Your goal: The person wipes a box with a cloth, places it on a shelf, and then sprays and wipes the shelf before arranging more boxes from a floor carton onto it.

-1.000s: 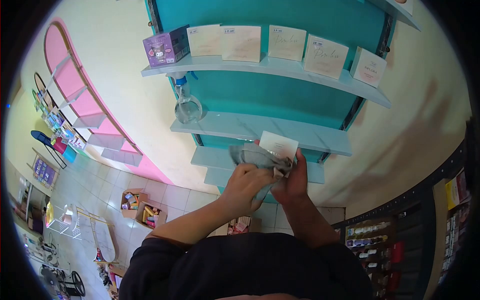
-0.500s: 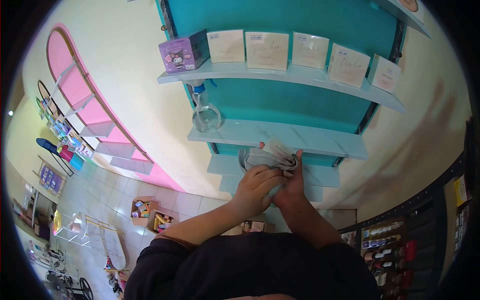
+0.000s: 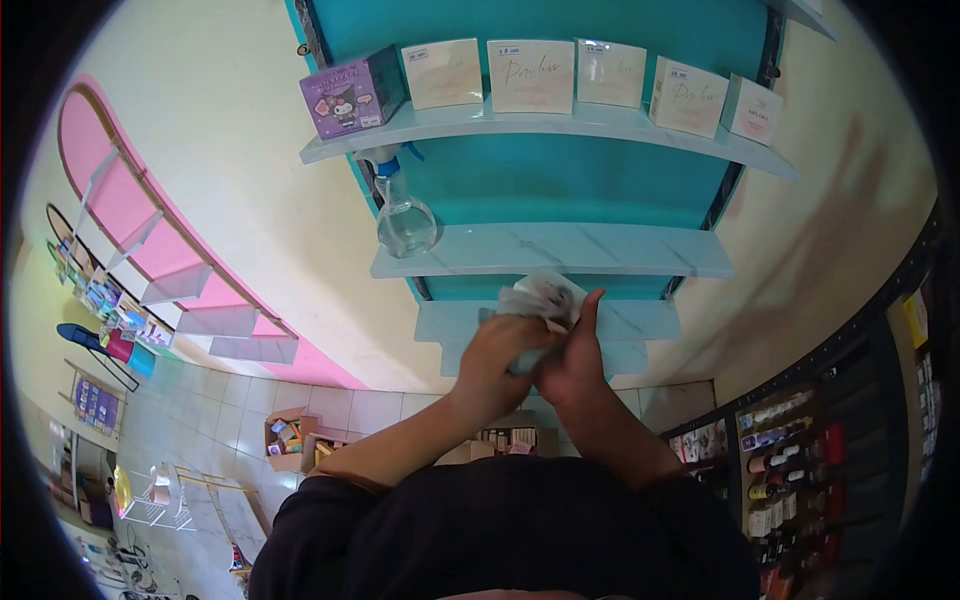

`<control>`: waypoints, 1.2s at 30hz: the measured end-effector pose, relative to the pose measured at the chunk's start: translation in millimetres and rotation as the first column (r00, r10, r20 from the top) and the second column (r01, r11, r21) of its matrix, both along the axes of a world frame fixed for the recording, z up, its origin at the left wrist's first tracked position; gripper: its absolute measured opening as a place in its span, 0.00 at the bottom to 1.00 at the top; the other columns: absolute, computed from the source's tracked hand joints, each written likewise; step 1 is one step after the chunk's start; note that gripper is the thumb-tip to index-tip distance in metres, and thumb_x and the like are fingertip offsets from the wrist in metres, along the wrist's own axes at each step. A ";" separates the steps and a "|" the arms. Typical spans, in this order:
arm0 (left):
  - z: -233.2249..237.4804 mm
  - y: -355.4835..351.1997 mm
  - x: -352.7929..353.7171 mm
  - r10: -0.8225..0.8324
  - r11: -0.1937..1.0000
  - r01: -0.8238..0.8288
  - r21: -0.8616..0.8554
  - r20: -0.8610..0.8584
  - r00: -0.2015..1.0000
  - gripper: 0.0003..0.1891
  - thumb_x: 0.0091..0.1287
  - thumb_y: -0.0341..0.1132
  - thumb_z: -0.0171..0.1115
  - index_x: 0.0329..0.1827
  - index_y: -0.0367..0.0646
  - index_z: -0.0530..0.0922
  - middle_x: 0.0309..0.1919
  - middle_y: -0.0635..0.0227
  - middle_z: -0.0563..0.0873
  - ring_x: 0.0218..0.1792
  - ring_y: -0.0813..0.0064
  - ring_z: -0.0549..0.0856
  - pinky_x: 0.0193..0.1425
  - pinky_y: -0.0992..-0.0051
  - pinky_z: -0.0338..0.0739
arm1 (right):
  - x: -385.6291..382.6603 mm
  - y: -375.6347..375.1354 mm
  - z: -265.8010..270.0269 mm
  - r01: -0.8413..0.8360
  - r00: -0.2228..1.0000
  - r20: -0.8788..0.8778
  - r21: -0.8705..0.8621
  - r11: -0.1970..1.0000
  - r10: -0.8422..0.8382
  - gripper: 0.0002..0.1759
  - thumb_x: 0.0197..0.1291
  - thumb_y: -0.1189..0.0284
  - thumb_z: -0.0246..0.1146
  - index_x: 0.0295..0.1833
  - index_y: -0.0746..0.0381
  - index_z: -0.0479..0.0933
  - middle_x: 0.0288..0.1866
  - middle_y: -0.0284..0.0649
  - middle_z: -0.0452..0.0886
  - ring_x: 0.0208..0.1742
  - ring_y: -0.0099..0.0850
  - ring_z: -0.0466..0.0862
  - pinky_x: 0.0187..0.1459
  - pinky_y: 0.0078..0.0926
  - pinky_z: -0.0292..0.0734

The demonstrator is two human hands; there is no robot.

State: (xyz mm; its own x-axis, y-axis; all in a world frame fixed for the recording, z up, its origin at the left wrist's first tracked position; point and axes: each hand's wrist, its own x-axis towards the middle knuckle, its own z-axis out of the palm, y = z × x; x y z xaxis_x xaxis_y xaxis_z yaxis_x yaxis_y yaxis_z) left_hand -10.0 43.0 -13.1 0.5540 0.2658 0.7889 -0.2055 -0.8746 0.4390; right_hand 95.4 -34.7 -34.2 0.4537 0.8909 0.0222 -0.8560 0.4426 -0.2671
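Observation:
My left hand (image 3: 497, 362) is closed on a grey cloth (image 3: 525, 305), pressing it against a small pale item (image 3: 550, 288) with dark print. That item lies against the palm side of my right hand (image 3: 575, 355), whose thumb points up; its other fingers are mostly hidden. Both hands are in front of the lower white shelves. Behind them, on the middle shelf (image 3: 590, 247), a clear spray bottle (image 3: 406, 225) with a blue and white head stands at the left.
On the upper shelf (image 3: 450, 125) stand a purple box (image 3: 350, 97) and several cream boxes (image 3: 530, 80). Cardboard boxes (image 3: 290, 440) of goods sit on the tiled floor. A rack of bottles (image 3: 785, 465) is at the right, a pink shelf panel (image 3: 130, 185) at the left.
The cloth has shifted over the pale item, and my left hand has moved slightly left with its fingers blurred. The view has shifted, so the upper shelf appears higher.

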 end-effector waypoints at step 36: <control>30.3 68.8 93.2 0.313 0.914 -0.225 0.337 -0.235 0.920 0.31 0.68 0.55 0.63 0.64 0.40 0.78 0.58 0.52 0.85 0.67 0.48 0.76 0.75 0.42 0.53 | 152.6 -189.7 13.0 0.582 0.730 0.512 -0.121 0.804 -0.452 0.29 0.64 0.70 0.59 0.69 0.66 0.67 0.61 0.47 0.79 0.61 0.41 0.81 0.61 0.42 0.77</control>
State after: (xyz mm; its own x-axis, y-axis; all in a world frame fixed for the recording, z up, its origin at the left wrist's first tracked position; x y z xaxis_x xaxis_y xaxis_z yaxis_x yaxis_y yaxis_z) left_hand 83.2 111.8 17.2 0.7026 0.2130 0.6789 0.1477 -0.9770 0.1537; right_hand 248.0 -224.3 -21.2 0.8423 0.5195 0.1436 -0.2720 0.6398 -0.7188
